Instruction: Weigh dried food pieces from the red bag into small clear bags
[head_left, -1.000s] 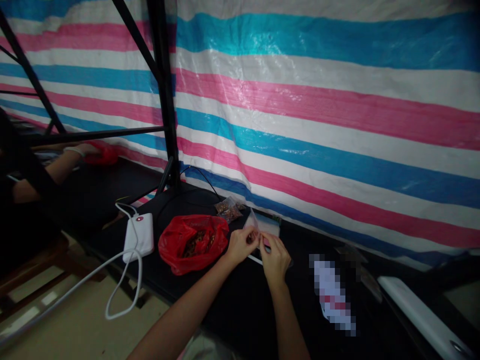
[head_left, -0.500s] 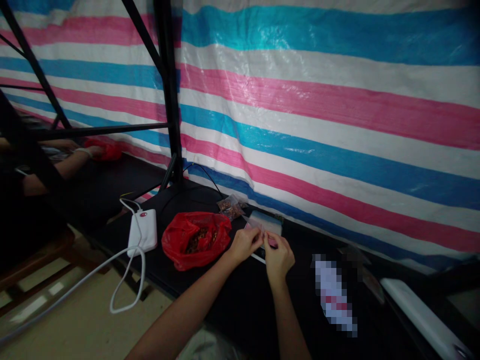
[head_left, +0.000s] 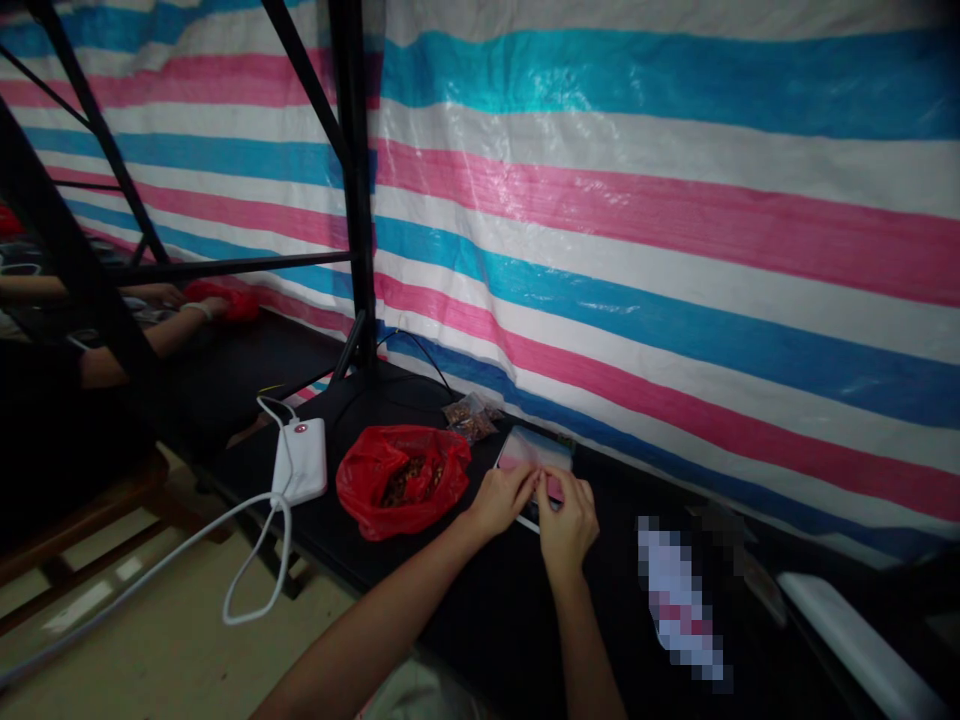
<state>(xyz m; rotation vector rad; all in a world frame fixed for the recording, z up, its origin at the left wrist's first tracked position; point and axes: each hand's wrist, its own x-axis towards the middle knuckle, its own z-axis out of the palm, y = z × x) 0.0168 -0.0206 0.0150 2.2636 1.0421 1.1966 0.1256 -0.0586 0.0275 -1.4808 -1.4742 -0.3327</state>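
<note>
My left hand (head_left: 501, 502) and my right hand (head_left: 568, 518) meet fingertip to fingertip, both closed in a pinch. Between them is a thin, clear piece of plastic, mostly hidden by the fingers; whether it is a bag I cannot tell. Just beneath and behind the fingers lies a flat, pale-edged rectangular thing (head_left: 551, 449) with pink showing on it, partly covered by my hands. Left of my left hand sits an open red plastic bag (head_left: 367, 490) holding many small brown pieces (head_left: 409, 482). Behind it are clear packets (head_left: 472, 415) with similar brown bits.
A white power bank (head_left: 301, 465) with a white cable (head_left: 289, 560) stands at the table's left edge. Rightward lie a blurred-out white item (head_left: 675, 590) and a long white object (head_left: 855, 640). Black frame posts (head_left: 358, 200) rise at left; beyond, another person's hand (head_left: 214, 306) touches red plastic.
The view has shifted slightly, so everything sits a little further right. My hands stay pinched together over the flat thing, and the clear plastic corner by my left fingers shows less plainly.
</note>
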